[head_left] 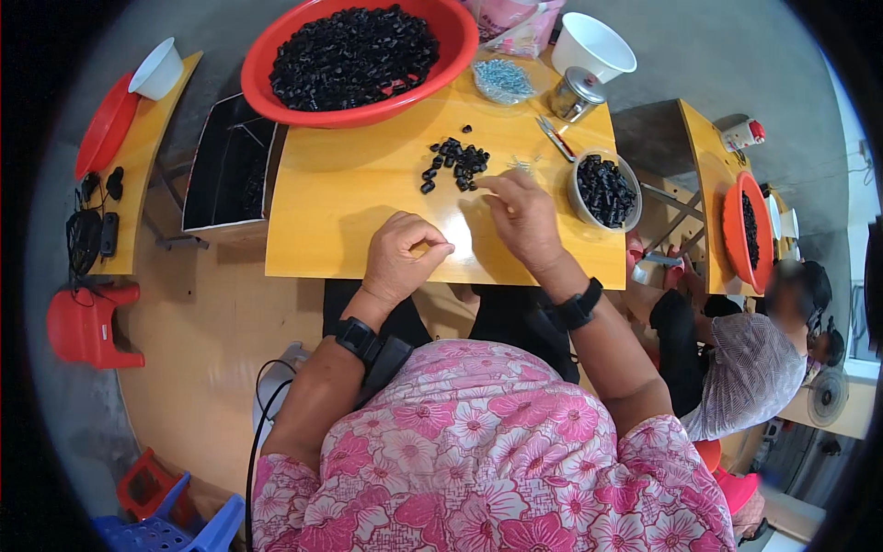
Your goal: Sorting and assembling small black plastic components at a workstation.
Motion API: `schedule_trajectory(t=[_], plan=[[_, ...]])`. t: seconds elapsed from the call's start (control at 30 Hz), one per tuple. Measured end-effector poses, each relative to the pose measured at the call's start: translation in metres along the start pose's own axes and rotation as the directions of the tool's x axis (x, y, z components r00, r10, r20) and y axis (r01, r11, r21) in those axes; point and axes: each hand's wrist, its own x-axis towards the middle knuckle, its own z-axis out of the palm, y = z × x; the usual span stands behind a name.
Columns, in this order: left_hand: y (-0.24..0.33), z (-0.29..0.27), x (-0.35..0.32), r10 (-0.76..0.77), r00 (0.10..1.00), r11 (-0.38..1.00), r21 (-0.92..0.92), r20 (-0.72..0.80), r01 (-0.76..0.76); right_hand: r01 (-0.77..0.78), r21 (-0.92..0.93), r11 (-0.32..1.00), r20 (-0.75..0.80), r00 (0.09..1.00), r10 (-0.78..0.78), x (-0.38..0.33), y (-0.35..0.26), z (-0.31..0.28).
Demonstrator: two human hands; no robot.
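Observation:
My left hand (402, 255) is over the front part of the yellow table, its fingers curled and the thumb pressed against the index finger. Whatever is inside that pinch, if anything, is hidden. My right hand (522, 216) reaches toward a loose pile of small black cylindrical parts (451, 158). Its index fingertip is at the pile's right edge, with the thumb apart from it, and no part shows between them. Right of this hand stands a clear round tub (577, 195) filled with black cylindrical pieces (604, 187).
A large red basin (256, 78) of black parts stands at the table's back left. Behind the pile are a bowl of silvery screws (503, 79), a metal cup (578, 95), a white bucket (594, 46) and small snips (556, 138). A person (750, 368) sits at right.

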Motion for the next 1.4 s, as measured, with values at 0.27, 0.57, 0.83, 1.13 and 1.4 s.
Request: schedule_trajectory(t=[0.27, 0.57, 0.83, 1.13, 1.4], plan=[[0.001, -0.002, 0.002, -0.018, 1.0, 0.999, -0.032, 0.012, 0.018, 0.186, -0.138, 0.973, 0.193, 0.968, -0.158, 0.024, -0.006, 0.051], [-0.001, 0.001, -0.001, -0.105, 0.994, 0.986, -0.13, -0.019, 0.102, 0.225, -0.157, 0.962, 0.261, 0.948, -0.179, 0.005, -0.003, 0.054], [-0.002, 0.003, 0.003, -0.195, 0.981, 0.968, -0.162, -0.012, 0.191, 0.032, 0.002, 0.999, 0.329, 0.944, -0.031, -0.023, -0.017, 0.033], [-0.008, 0.003, 0.0, -0.167, 0.986, 0.964, -0.206, 0.027, 0.169, -0.093, 0.114, 0.989, 0.221, 0.973, 0.066, -0.033, -0.023, 0.029], [-0.007, 0.0, 0.0, -0.177, 0.98, 0.939, -0.283, 0.091, 0.196, -0.432, 0.386, 0.815, 0.236, 0.9, 0.365, -0.038, -0.021, 0.032]])
